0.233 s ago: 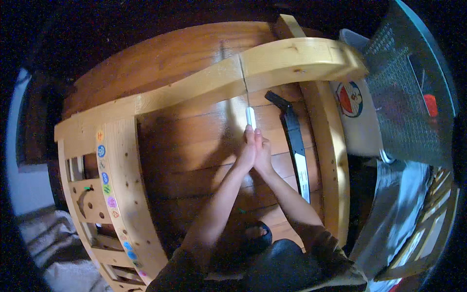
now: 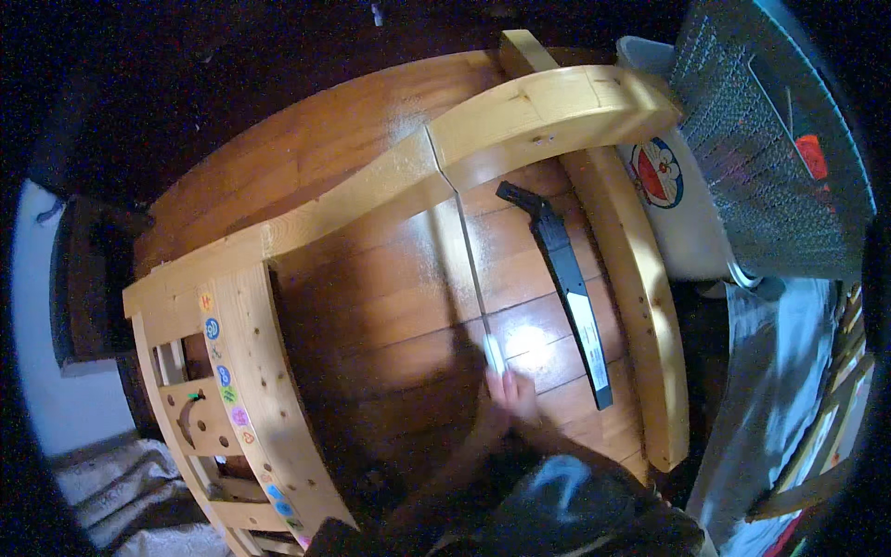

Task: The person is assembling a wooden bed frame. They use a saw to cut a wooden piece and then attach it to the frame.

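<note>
Floor: glossy reddish-brown planks [image 2: 362,311], seams visible; a bright glare patch [image 2: 527,342] right of centre, with weaker sheen farther up and shadow across the lower middle. Far end of room: near black, details unreadable. Left edge: pale bluish upright panel [image 2: 35,288], wall or door not distinguishable, with dark brown furniture [image 2: 97,278] in front. Lower left: rumpled greyish cloth [image 2: 139,501]. Upper right: tall grey-green perforated basket [image 2: 742,139], just beside a whitish bin [image 2: 687,241] bearing a round coloured sticker [image 2: 657,174]. Right: hanging grey-blue fabric [image 2: 747,399], streaked with light, near slatted pale wood [image 2: 826,436].
</note>
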